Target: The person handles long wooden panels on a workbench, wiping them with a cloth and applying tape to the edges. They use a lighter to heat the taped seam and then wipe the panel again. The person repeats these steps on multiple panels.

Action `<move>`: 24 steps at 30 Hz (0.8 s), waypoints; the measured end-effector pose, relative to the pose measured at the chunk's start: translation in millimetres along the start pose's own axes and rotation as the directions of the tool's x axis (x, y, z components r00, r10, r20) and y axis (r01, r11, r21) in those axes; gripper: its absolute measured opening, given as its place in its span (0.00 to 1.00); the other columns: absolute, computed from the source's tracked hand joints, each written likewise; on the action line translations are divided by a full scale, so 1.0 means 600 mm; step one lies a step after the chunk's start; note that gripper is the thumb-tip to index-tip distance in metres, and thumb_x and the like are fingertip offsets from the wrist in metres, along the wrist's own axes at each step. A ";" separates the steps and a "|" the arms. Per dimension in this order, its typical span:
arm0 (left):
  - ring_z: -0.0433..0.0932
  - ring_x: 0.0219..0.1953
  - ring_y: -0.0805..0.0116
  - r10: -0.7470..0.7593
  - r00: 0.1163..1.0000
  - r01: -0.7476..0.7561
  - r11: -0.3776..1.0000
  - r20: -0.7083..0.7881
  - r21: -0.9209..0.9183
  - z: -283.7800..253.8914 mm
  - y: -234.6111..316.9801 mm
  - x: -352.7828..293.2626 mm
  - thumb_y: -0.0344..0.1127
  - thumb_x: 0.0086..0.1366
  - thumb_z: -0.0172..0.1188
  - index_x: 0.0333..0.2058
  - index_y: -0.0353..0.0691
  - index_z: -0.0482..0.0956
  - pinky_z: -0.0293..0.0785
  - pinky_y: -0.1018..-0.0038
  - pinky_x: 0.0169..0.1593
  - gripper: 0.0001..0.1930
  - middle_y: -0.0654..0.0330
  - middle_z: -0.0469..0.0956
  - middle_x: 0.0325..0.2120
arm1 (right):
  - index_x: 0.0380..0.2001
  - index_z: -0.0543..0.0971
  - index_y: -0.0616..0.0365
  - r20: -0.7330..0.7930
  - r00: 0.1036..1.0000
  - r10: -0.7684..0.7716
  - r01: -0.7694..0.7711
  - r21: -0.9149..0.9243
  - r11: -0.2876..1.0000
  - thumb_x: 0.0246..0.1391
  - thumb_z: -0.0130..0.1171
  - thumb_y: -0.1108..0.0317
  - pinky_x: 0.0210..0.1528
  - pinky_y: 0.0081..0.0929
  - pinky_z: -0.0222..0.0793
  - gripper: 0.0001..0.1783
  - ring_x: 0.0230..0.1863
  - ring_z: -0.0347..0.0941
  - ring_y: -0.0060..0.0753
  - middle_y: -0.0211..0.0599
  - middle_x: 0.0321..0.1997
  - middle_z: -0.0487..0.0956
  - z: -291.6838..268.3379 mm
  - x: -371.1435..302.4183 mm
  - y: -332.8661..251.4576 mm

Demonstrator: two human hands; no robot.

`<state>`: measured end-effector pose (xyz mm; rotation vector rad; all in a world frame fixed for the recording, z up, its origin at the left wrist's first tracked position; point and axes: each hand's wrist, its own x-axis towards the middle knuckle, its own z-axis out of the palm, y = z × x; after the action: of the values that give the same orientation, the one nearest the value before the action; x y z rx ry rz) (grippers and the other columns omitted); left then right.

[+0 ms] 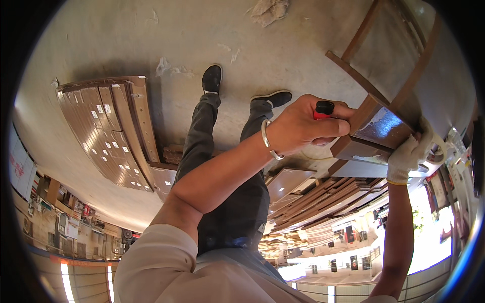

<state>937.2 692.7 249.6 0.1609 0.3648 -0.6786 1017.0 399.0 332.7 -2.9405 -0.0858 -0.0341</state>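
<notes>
My bare left hand (pixel 316 126), with a silver bangle at the wrist, is closed round a red-and-black tool (pixel 324 108). Only its black end and a bit of red show, so its kind is unclear. Thumb and fingertips meet the near corner of a brown wooden furniture frame (pixel 359 121). Shiny clear film covers part of that frame. My right hand (pixel 406 154), in a white knit glove, grips the frame's right side, its fingertips partly hidden. Against the gloved hand is a roll of tape (pixel 437 153); whether the hand holds it too, I cannot make out.
Stacked brown panels (pixel 108 134) with white labels lie on the concrete floor (pixel 121 40) to the left. Long brown boards (pixel 323 202) are piled beyond my legs on the right. Crumpled plastic (pixel 268 11) lies at the top, with scraps of film near my shoes (pixel 212 78).
</notes>
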 end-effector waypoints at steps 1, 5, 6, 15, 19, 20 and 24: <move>0.69 0.26 0.78 0.005 1.000 -0.005 1.000 0.013 0.002 0.000 0.005 0.001 0.26 0.68 0.65 0.57 0.29 0.81 0.64 0.77 0.29 0.19 0.62 0.79 0.32 | 0.59 0.76 0.64 -0.005 1.000 0.011 -0.011 0.011 1.000 0.55 0.43 0.75 0.65 0.42 0.69 0.28 0.60 0.72 0.50 0.51 0.59 0.76 0.001 0.000 0.001; 0.73 0.27 0.78 0.024 0.998 -0.013 0.983 -0.055 0.186 0.004 0.029 0.001 0.25 0.66 0.67 0.51 0.28 0.85 0.68 0.77 0.31 0.15 0.60 0.84 0.32 | 0.59 0.77 0.65 -0.023 0.999 0.026 -0.024 0.047 0.999 0.55 0.42 0.75 0.65 0.42 0.69 0.28 0.60 0.73 0.50 0.51 0.60 0.76 0.004 -0.002 0.007; 0.74 0.28 0.78 0.028 0.997 -0.009 0.968 -0.072 0.250 0.005 0.034 0.002 0.25 0.66 0.67 0.49 0.28 0.85 0.70 0.77 0.32 0.14 0.59 0.85 0.32 | 0.59 0.77 0.65 -0.017 0.999 0.043 -0.042 0.056 0.998 0.55 0.42 0.75 0.64 0.42 0.69 0.28 0.60 0.73 0.50 0.51 0.59 0.76 0.005 -0.002 0.010; 0.81 0.33 0.77 0.077 0.996 -0.051 0.919 -0.051 0.392 0.005 0.052 0.005 0.29 0.64 0.70 0.41 0.28 0.89 0.76 0.78 0.41 0.10 0.59 0.86 0.28 | 0.62 0.74 0.65 -0.007 0.999 0.035 -0.034 0.076 0.997 0.62 0.40 0.71 0.67 0.37 0.66 0.27 0.63 0.72 0.44 0.47 0.63 0.76 0.005 -0.006 0.028; 0.80 0.32 0.77 0.097 0.994 -0.072 0.919 -0.046 0.387 0.007 0.051 0.006 0.30 0.64 0.71 0.38 0.30 0.89 0.74 0.79 0.40 0.09 0.61 0.85 0.27 | 0.62 0.74 0.65 -0.012 0.998 0.055 -0.054 0.083 0.995 0.62 0.40 0.70 0.68 0.37 0.65 0.27 0.62 0.72 0.44 0.47 0.62 0.76 0.006 -0.006 0.026; 0.80 0.30 0.77 0.126 0.991 -0.100 0.912 -0.039 0.398 0.009 0.050 0.010 0.30 0.64 0.71 0.38 0.30 0.88 0.74 0.78 0.38 0.08 0.60 0.85 0.27 | 0.62 0.74 0.65 -0.023 0.999 0.023 -0.022 0.071 0.997 0.62 0.40 0.69 0.68 0.37 0.65 0.27 0.62 0.72 0.44 0.48 0.62 0.76 0.006 -0.005 0.025; 0.75 0.24 0.77 0.069 0.995 -0.042 0.942 -0.068 0.333 0.008 0.050 0.023 0.32 0.65 0.73 0.35 0.33 0.85 0.70 0.76 0.30 0.08 0.60 0.83 0.25 | 0.61 0.74 0.66 -0.005 1.000 0.020 -0.020 0.052 0.998 0.62 0.40 0.70 0.69 0.37 0.64 0.27 0.62 0.72 0.45 0.48 0.61 0.76 0.005 -0.003 0.020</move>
<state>967.8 706.6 249.7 0.5181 0.3179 -0.6756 1015.9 387.6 327.4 -2.8890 -0.0557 -0.0365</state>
